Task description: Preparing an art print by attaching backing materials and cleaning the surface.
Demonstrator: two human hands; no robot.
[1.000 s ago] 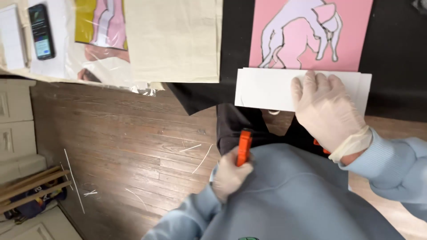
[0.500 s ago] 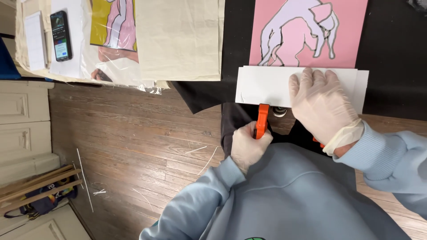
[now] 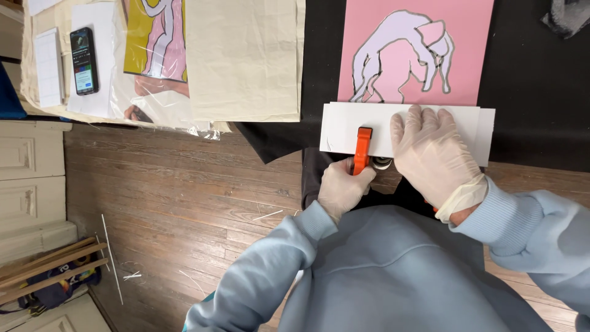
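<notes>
Below, gloved hands, orange cutter (image 3: 362, 149), white card (image 3: 369, 129)

Orange-handled cutter (image 3: 362, 149), slim and straight, gripped at its lower end in the gloved left hand (image 3: 342, 186), upper end resting on the white board. White board (image 3: 369, 126), flat, rectangular, stacked sheets slightly offset, pressed flat beneath the spread gloved right hand (image 3: 434, 155), lying just right of the left hand.
</notes>
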